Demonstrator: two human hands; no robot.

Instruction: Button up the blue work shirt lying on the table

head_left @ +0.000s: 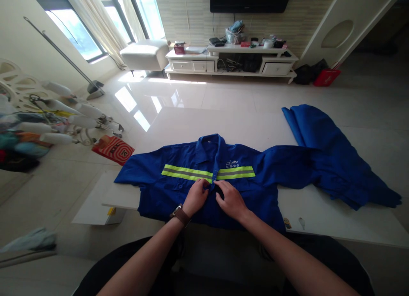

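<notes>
A blue work jacket (255, 193) lies spread front up on a white table (243, 127), its collar away from me. A yellow-green band with a grey stripe crosses its chest, and white lettering sits above the band on the right. At the front placket, just below the band, my left hand (196, 198) has its fingers closed on the fabric edge. Close beside it, my right hand (231, 200) bends its fingers onto the same placket, thumb a little lower. Whatever lies under the fingertips, such as a button, is hidden. A watch (180, 215) is on my left wrist.
More blue cloth (322, 138) lies heaped on the table's right, overlapping the jacket's sleeve. Small items, including a pale tag-like piece (301, 222), lie near the front right edge. Left stand a red bag (113, 149) and thread cones (57, 138). A white TV cabinet (193, 65) stands beyond.
</notes>
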